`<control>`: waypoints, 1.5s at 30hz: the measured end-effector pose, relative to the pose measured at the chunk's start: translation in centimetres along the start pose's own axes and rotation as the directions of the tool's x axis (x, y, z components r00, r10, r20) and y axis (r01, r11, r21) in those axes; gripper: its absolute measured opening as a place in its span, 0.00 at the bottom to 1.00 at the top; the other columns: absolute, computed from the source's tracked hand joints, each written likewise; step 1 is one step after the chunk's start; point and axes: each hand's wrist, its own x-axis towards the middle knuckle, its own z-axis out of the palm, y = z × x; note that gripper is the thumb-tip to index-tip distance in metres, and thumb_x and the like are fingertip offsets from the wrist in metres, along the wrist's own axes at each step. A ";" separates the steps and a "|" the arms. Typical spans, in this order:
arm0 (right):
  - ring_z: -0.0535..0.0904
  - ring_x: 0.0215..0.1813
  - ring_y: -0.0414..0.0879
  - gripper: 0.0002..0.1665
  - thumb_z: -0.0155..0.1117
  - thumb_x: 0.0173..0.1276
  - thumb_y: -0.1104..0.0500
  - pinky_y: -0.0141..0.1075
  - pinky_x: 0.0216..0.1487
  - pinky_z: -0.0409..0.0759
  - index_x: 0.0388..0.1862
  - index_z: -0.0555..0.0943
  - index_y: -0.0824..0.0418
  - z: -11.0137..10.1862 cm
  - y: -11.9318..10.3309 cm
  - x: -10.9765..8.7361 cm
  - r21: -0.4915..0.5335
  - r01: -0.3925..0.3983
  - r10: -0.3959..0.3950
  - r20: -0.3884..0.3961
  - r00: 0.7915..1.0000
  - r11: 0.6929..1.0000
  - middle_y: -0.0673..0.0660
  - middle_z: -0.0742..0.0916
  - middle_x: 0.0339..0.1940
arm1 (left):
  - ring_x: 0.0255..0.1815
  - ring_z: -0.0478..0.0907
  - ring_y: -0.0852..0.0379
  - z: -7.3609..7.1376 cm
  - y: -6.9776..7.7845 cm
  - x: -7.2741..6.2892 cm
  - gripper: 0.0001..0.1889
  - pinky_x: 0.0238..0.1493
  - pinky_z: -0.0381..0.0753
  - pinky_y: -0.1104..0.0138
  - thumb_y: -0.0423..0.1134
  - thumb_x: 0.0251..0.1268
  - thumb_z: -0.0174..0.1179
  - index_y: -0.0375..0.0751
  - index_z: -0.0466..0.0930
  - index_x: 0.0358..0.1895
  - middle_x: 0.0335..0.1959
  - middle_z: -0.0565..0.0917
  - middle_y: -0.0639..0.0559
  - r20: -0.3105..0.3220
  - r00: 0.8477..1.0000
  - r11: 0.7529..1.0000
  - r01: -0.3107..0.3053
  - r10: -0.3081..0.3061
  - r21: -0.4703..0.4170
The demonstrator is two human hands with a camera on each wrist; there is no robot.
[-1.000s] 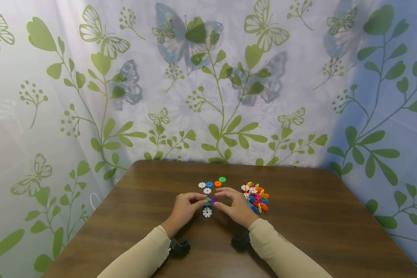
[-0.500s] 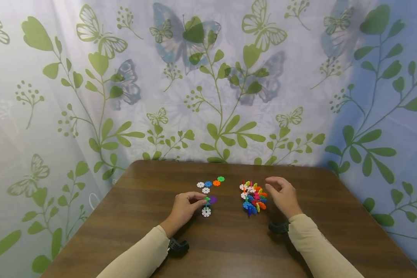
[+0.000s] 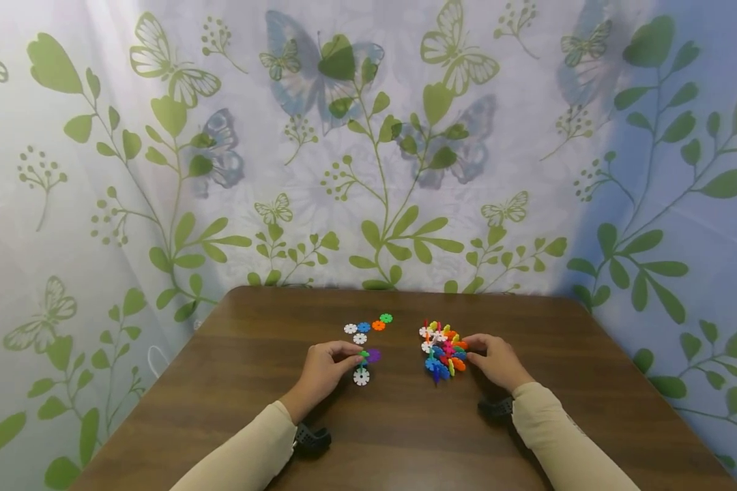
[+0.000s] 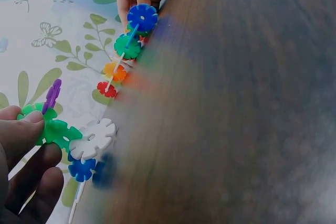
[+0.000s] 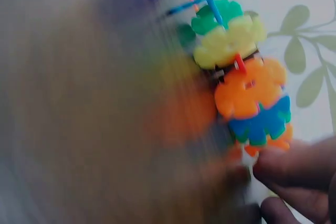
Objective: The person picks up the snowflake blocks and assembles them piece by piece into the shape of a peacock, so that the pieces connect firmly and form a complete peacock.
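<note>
My left hand (image 3: 321, 374) pinches a green interlocking disc (image 4: 55, 129) between thumb and fingers. A purple disc (image 4: 51, 96), a white disc (image 4: 92, 139) and a blue disc (image 4: 82, 168) are joined with it in a small assembly. At the right edge of a bigger cluster of linked, notched discs (image 3: 445, 349), my right hand (image 3: 497, 361) has its thumb and finger on the outer pieces. In the right wrist view, the thumb meets an orange disc (image 5: 281, 137) below a blue-green one (image 5: 262, 124); the exact hold is partly hidden.
Behind the small assembly lie loose discs on the brown table (image 3: 270, 314): white (image 3: 351, 329), blue (image 3: 364, 327), orange (image 3: 378, 326), green (image 3: 386, 318), and another white one (image 3: 359, 338). A leaf-and-butterfly curtain (image 3: 344, 204) hangs behind the table.
My right hand has left the small assembly, swung right past the cluster and come down on its right side. My left hand has kept its pinch on the green disc.
</note>
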 end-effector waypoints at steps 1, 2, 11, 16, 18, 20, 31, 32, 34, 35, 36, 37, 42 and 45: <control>0.84 0.52 0.60 0.12 0.70 0.74 0.66 0.60 0.57 0.80 0.54 0.87 0.65 0.1 0.0 0.0 -0.007 0.003 -0.003 -0.014 1.000 1.000 0.61 0.89 0.50 | 0.37 0.87 0.62 0.0 0.0 -0.1 0.06 0.41 0.87 0.65 0.37 0.65 0.76 0.48 0.94 0.43 0.37 0.90 0.64 -0.004 1.000 1.000 0.000 0.000 -0.005; 0.84 0.51 0.59 0.10 0.70 0.74 0.65 0.59 0.55 0.81 0.52 0.87 0.64 0.3 0.0 0.1 -0.012 0.004 -0.005 -0.027 1.000 1.000 0.59 0.89 0.48 | 0.37 0.87 0.62 -0.1 0.0 -0.1 0.06 0.41 0.87 0.65 0.36 0.65 0.76 0.48 0.94 0.43 0.37 0.90 0.64 -0.006 1.000 1.000 0.002 -0.002 -0.010; 0.85 0.46 0.52 0.04 0.73 0.74 0.61 0.53 0.51 0.83 0.45 0.88 0.60 -0.4 0.2 0.4 0.052 0.063 -0.059 -0.070 0.996 0.997 0.54 0.90 0.44 | 0.38 0.87 0.63 -0.1 0.0 0.3 0.06 0.42 0.87 0.65 0.37 0.65 0.76 0.48 0.94 0.43 0.38 0.90 0.64 -0.001 1.000 1.000 -0.008 0.008 -0.009; 0.85 0.47 0.51 0.05 0.71 0.76 0.60 0.50 0.50 0.83 0.47 0.88 0.59 -0.5 -0.2 0.1 0.094 0.081 -0.072 -0.090 0.993 0.992 0.54 0.90 0.46 | 0.39 0.87 0.63 0.2 0.0 0.0 0.07 0.43 0.86 0.65 0.37 0.65 0.76 0.46 0.94 0.44 0.40 0.90 0.64 0.005 1.000 1.000 -0.003 0.003 -0.004; 0.85 0.46 0.51 0.06 0.70 0.76 0.60 0.48 0.48 0.83 0.48 0.88 0.59 -0.5 -0.5 0.0 0.114 0.088 -0.076 -0.106 0.991 0.990 0.53 0.90 0.45 | 0.39 0.87 0.63 0.3 -0.1 0.0 0.07 0.42 0.86 0.65 0.38 0.65 0.76 0.46 0.94 0.44 0.40 0.90 0.63 0.007 1.000 1.000 -0.007 0.007 0.004; 0.85 0.45 0.49 0.08 0.70 0.77 0.59 0.44 0.46 0.83 0.49 0.88 0.60 -0.6 -1.0 0.0 0.120 0.104 -0.090 -0.119 0.989 0.987 0.52 0.90 0.45 | 0.38 0.87 0.63 0.4 -0.1 0.1 0.06 0.42 0.86 0.65 0.37 0.65 0.76 0.47 0.94 0.44 0.40 0.91 0.63 0.007 1.000 1.000 -0.015 0.015 0.012; 0.84 0.42 0.49 0.09 0.68 0.77 0.62 0.38 0.42 0.83 0.53 0.88 0.62 -0.3 -2.7 0.8 0.114 0.183 -0.162 -0.172 0.972 0.976 0.53 0.90 0.45 | 0.36 0.87 0.63 0.8 -0.1 1.0 0.06 0.39 0.87 0.65 0.36 0.65 0.76 0.48 0.94 0.43 0.38 0.91 0.63 0.018 0.998 0.998 -0.059 0.059 0.014; 0.84 0.42 0.49 0.09 0.68 0.77 0.62 0.38 0.42 0.83 0.53 0.88 0.62 -0.3 -2.9 0.8 0.112 0.190 -0.168 -0.181 0.969 0.975 0.53 0.90 0.45 | 0.37 0.87 0.64 0.9 -0.1 1.1 0.06 0.39 0.87 0.66 0.36 0.65 0.76 0.48 0.94 0.43 0.39 0.91 0.63 0.020 0.998 0.998 -0.056 0.056 0.013; 0.84 0.42 0.48 0.09 0.69 0.77 0.62 0.37 0.42 0.83 0.52 0.88 0.62 -0.2 -3.0 1.0 0.109 0.194 -0.170 -0.197 0.966 0.975 0.53 0.90 0.44 | 0.37 0.87 0.63 1.0 -0.2 1.3 0.06 0.40 0.87 0.66 0.35 0.65 0.76 0.47 0.94 0.43 0.39 0.91 0.62 0.020 0.998 0.999 -0.053 0.053 0.005; 0.84 0.42 0.48 0.09 0.69 0.77 0.62 0.37 0.42 0.83 0.52 0.88 0.63 -0.1 -3.1 1.1 0.112 0.196 -0.171 -0.203 0.964 0.974 0.53 0.90 0.44 | 0.37 0.87 0.63 1.1 -0.2 1.4 0.06 0.40 0.87 0.66 0.35 0.64 0.76 0.46 0.94 0.43 0.38 0.91 0.62 0.020 0.998 0.999 -0.054 0.054 0.006; 0.84 0.42 0.48 0.08 0.69 0.76 0.63 0.37 0.42 0.83 0.51 0.88 0.63 0.0 -3.2 1.1 0.116 0.196 -0.170 -0.208 0.963 0.974 0.53 0.90 0.44 | 0.37 0.87 0.63 1.3 -0.2 1.5 0.06 0.40 0.87 0.66 0.35 0.65 0.76 0.46 0.94 0.43 0.38 0.91 0.62 0.019 0.998 0.998 -0.058 0.057 0.008; 0.85 0.42 0.49 0.08 0.70 0.76 0.63 0.36 0.42 0.84 0.51 0.88 0.63 0.0 -3.3 1.2 0.121 0.199 -0.170 -0.211 0.963 0.973 0.53 0.90 0.43 | 0.37 0.87 0.63 1.4 -0.1 1.6 0.06 0.40 0.86 0.66 0.35 0.64 0.76 0.46 0.94 0.43 0.38 0.91 0.62 0.021 0.998 0.998 -0.056 0.056 0.007; 0.85 0.41 0.48 0.07 0.69 0.77 0.62 0.37 0.42 0.84 0.49 0.88 0.61 0.6 -3.9 1.8 0.146 0.205 -0.175 -0.193 0.966 0.968 0.52 0.90 0.43 | 0.36 0.86 0.63 1.9 0.2 2.3 0.06 0.40 0.86 0.66 0.35 0.65 0.76 0.44 0.94 0.44 0.38 0.91 0.60 0.030 0.996 0.996 -0.087 0.087 0.024; 0.83 0.40 0.48 0.07 0.68 0.78 0.60 0.38 0.41 0.83 0.49 0.88 0.59 0.9 -4.5 2.2 0.158 0.207 -0.182 -0.162 0.970 0.966 0.51 0.89 0.42 | 0.36 0.86 0.63 2.2 0.4 2.7 0.07 0.40 0.86 0.66 0.36 0.65 0.76 0.42 0.93 0.44 0.38 0.91 0.59 0.036 0.995 0.995 -0.095 0.094 0.027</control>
